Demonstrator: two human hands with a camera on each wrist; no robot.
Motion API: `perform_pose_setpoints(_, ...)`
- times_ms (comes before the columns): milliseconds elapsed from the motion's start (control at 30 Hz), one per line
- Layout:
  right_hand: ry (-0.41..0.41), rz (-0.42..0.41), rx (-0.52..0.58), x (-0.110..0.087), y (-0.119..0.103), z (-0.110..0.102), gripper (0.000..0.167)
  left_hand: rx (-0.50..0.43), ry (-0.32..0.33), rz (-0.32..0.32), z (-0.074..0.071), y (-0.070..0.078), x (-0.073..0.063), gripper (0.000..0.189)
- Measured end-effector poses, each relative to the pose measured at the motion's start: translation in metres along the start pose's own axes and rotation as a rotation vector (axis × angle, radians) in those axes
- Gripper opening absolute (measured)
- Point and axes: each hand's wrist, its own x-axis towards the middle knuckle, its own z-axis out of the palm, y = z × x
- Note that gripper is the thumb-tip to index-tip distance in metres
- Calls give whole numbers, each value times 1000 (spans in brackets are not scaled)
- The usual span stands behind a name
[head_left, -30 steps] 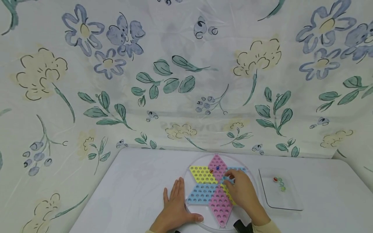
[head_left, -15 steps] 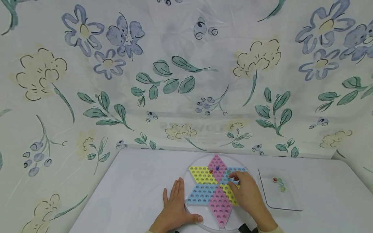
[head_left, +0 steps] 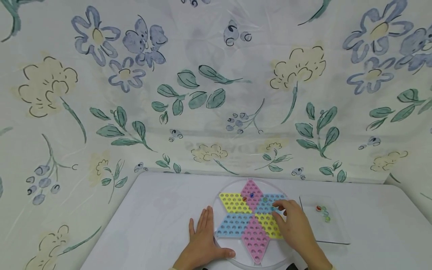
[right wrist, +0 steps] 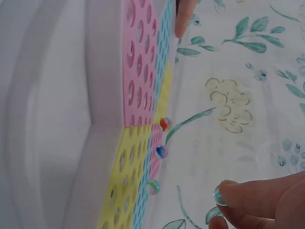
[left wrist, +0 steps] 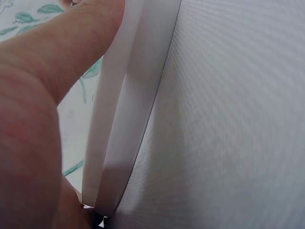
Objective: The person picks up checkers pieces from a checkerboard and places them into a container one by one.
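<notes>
A round white Chinese checkers board (head_left: 233, 249) with a star of pink, yellow and blue sections lies on the table. My left hand (head_left: 204, 236) rests against its left rim, fingers straight and thumb (left wrist: 81, 33) over the edge. My right hand (head_left: 295, 223) is over the right blue section, pinching a clear marble with a light blue swirl (right wrist: 218, 196) between thumb and fingertips. In the right wrist view that marble is held apart from the board. Red (right wrist: 165, 124), dark blue (right wrist: 161, 151) and green-swirled (right wrist: 153, 186) marbles sit in holes.
Right of the board stands a clear shallow tray (head_left: 334, 242) with several marbles (head_left: 325, 213), one of them red. A floral cloth (head_left: 209, 112) hangs behind the white table (head_left: 152, 213).
My right hand has shifted right across the blue section, uncovering the green-swirled marble and more of the yellow section. The left hand has stayed in place.
</notes>
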Motion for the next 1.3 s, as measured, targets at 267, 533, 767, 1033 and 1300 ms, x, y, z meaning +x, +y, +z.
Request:
perform_pose_setpoints(267,11,11,-23,-4,6,-5,23,12,-5,0,0,1,0,148)
perform_pose_setpoints(533,42,31,-26,-8,17,-10,25,19,0,1,0,2,1,148)
perform_pose_setpoints(767,86,27,-42,-13,27,-17,24,9,1,-2,1,1,0,149)
perform_pose_setpoints(1033,124,-23,-61,-19,39,-23,26,16,3,-7,2,1,0,149)
perform_pose_setpoints(1300,153,1,-71,-21,46,-26,25,16,2,-8,1,0,0,149)
